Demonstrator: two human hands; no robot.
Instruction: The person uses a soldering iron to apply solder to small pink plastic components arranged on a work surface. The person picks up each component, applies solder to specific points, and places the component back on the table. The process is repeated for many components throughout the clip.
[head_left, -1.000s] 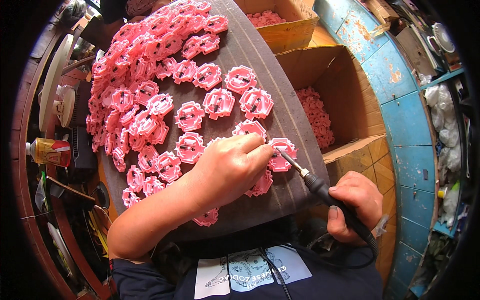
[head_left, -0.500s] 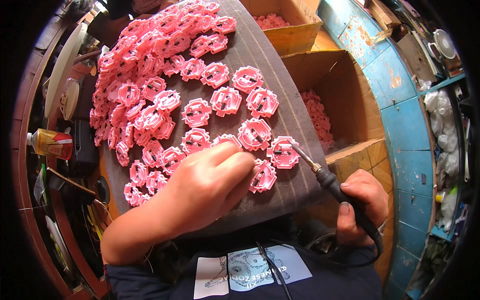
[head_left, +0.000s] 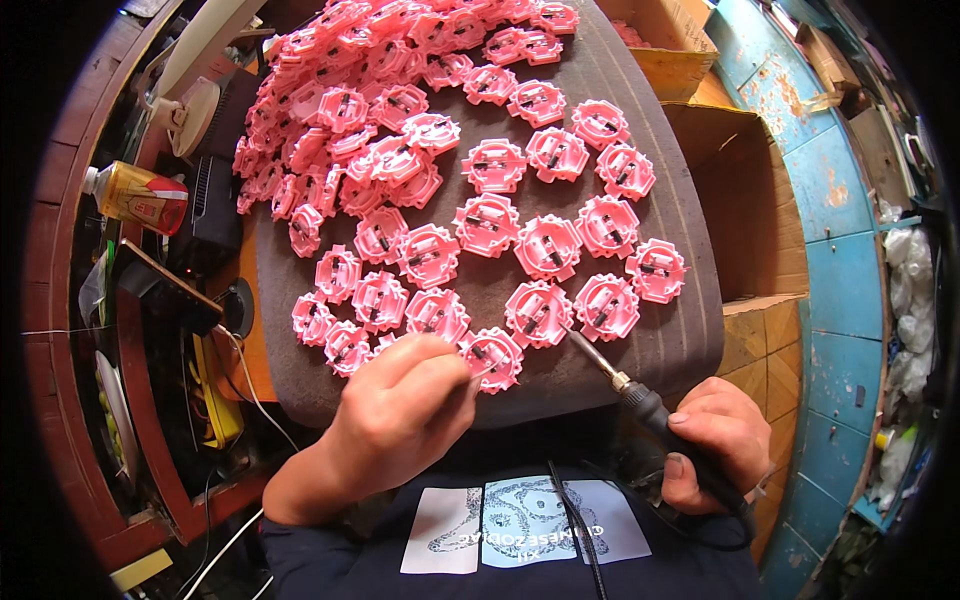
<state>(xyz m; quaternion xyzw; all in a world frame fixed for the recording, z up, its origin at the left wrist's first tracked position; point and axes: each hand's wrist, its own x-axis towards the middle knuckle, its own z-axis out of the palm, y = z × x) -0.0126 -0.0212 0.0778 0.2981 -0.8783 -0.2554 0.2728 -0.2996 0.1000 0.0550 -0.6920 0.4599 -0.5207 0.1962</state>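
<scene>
A soldering iron [head_left: 655, 412] is slanting up and to the left through the lower right of the frame, its metal tip ending at the lower right edge of a pink part [head_left: 538, 314]; whether the two are touching, I cannot tell. The right hand [head_left: 722, 440] is gripping the iron's black handle, staying below and right of that part. The left hand [head_left: 405, 400] is hovering left of the iron in the lower middle, its fingers drawn narrowly together; I cannot tell whether they are pinching anything. Its fingertips are pointing at another pink part [head_left: 493, 358] just beside them. More pink parts are lying spread over the dark table [head_left: 545, 392] above both hands, and a pile [head_left: 325, 110] is filling its upper left. A cardboard box [head_left: 735, 210] is standing at the upper right, beside the table.
</scene>
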